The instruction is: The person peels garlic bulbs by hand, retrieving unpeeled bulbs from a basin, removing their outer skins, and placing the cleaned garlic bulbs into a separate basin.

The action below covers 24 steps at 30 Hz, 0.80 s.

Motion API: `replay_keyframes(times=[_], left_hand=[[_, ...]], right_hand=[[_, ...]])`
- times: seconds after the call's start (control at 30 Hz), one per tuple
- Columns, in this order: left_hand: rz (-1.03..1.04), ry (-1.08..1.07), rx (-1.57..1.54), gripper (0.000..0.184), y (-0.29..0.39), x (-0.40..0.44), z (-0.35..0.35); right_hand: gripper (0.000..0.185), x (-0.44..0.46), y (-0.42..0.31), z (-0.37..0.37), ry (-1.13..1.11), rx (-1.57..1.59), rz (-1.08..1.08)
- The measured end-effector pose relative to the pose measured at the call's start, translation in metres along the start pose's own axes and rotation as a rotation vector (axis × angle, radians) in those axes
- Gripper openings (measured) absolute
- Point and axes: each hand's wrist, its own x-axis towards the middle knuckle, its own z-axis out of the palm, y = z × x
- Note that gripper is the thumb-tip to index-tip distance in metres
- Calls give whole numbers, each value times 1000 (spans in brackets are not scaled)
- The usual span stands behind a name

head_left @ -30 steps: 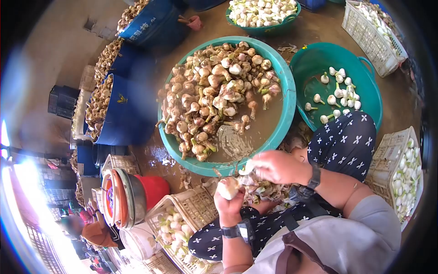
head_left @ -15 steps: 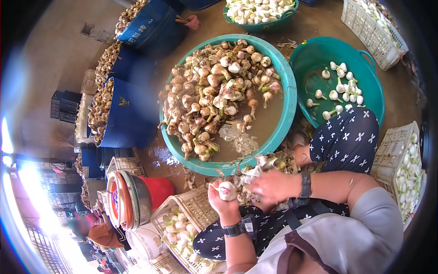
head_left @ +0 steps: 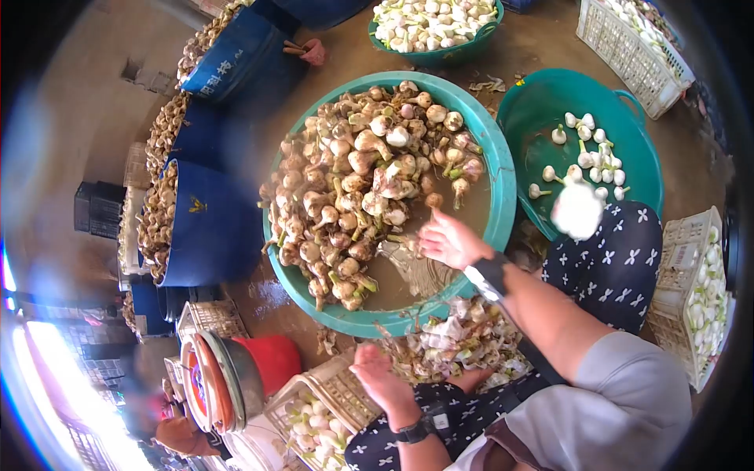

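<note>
My right hand point(head_left: 452, 241) reaches over the large teal basin point(head_left: 503, 206), fingers stretched out, close to the unpeeled garlic bulbs point(head_left: 338, 180) heaped in it; I see nothing held. My left hand point(head_left: 380, 378) is held above the lap with its fingers extended and nothing in them. A blurred white garlic bulb point(head_left: 577, 210) is in the air over my knee, beside the green tub point(head_left: 525, 118). Inside that tub lie several peeled white garlic bulbs point(head_left: 603, 163). Peeled garlic skins point(head_left: 463, 345) are piled between the basin and my legs.
A white crate of garlic point(head_left: 683, 298) stands at the right, another crate point(head_left: 338, 392) by my left hand. Further back are a green basket of white garlic point(head_left: 436, 31) and a white crate point(head_left: 628, 59). Blue barrels point(head_left: 216, 220) and stacked buckets point(head_left: 236, 377) line the left side.
The white garlic bulb has left my left hand and is now in the air by the green tub. My right hand has moved forward from near my left hand to over the basin.
</note>
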Motion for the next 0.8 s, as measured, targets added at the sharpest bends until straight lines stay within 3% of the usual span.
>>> replay_keyframes(times=[0.03, 0.13, 0.17, 0.2, 0.27, 0.33, 0.37, 0.4, 0.47, 0.53, 0.57, 0.67, 0.73, 0.77, 0.8], left_hand=[[-67, -26, -119, 45, -15, 7, -1], [-229, 15, -87, 48, -32, 12, 15], [-229, 10, -78, 48, -33, 14, 15], [-197, 9, -19, 48, -33, 14, 13], [-169, 23, 35, 49, -32, 17, 8], [-285, -32, 114, 55, -28, 24, 7], [-398, -39, 133, 60, -23, 26, 15], [-454, -74, 124, 62, -22, 27, 19], [-480, -195, 65, 53, -21, 26, 31], [-376, -199, 238, 43, -36, 24, 23], [-261, -216, 413, 35, -37, 21, 25], [-257, -244, 325, 27, -33, 10, 28], [-270, -234, 319, 23, -27, 5, 29], [-357, -256, 242, 24, -25, 3, 26], [-444, -278, 166, 25, -24, 2, 22]], right_hand=[[55, 44, 16, -13, 150, -40, -25], [43, 167, 93, -63, -51, 128, -122], [35, 168, 97, -65, 24, 50, -154], [32, 161, 103, -64, 102, -30, -176], [35, 79, 69, -24, 52, -748, -221], [38, 19, 87, -4, -15, -857, -449], [37, 2, 106, -12, -145, -1049, -809], [30, -44, 102, 0, -151, -1178, -539], [22, -83, 107, -4, -360, -1524, -844], [20, -107, 104, -1, -428, -1551, -944], [20, -111, 102, -2, -424, -1552, -944], [18, -122, 93, -1, -551, -1814, -927], [20, -130, 87, 6, -506, -1810, -787], [23, -133, 78, 13, -461, -1624, -446], [23, -124, 83, 3, -461, -1626, -455]])
